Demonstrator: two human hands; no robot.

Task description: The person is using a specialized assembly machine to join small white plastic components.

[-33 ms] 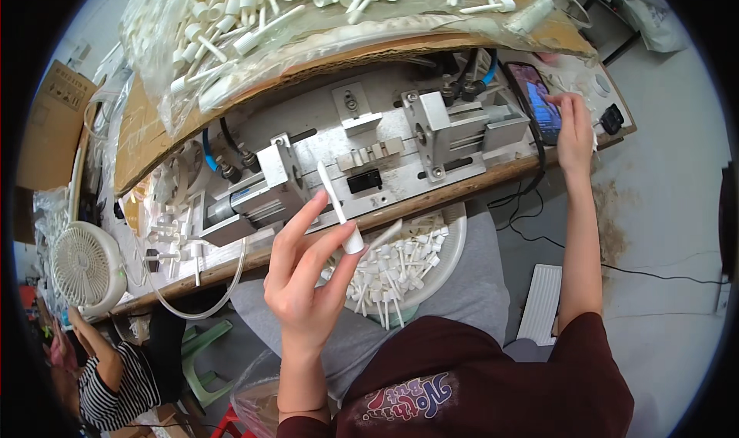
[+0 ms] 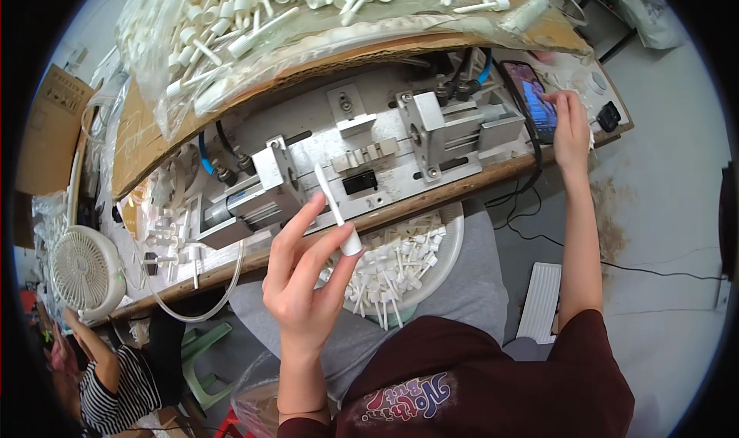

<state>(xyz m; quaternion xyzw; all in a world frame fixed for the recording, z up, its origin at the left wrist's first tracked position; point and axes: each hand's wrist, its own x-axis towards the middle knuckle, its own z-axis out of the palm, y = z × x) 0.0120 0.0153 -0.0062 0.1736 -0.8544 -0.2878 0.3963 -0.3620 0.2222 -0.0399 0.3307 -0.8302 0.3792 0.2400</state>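
A white plastic cap with a long flat-tipped stick [image 2: 351,242] is pinched between the thumb and fingers of my left hand [image 2: 302,290]. The stick points up and away, in front of a metal fixture with clamps [image 2: 356,161] on the bench. Off to the right, my right hand [image 2: 571,139] touches the lit screen of a phone [image 2: 531,99] with stretched fingers and grips nothing. Below my left hand, a round white basket [image 2: 456,245] on my lap holds many similar white capped sticks.
A cardboard sheet [image 2: 323,57] over the fixture bears a plastic-covered heap of white capped sticks [image 2: 231,11]. Blue and black hoses [image 2: 206,157] run to the fixture. At left stand a small fan [image 2: 81,272] and a person in a striped top [image 2: 119,388]. A white pedal-like panel [image 2: 539,303] lies on the floor.
The whole view has shifted very slightly. My left hand keeps its hold on the capped stick, and my right hand stays at the phone.
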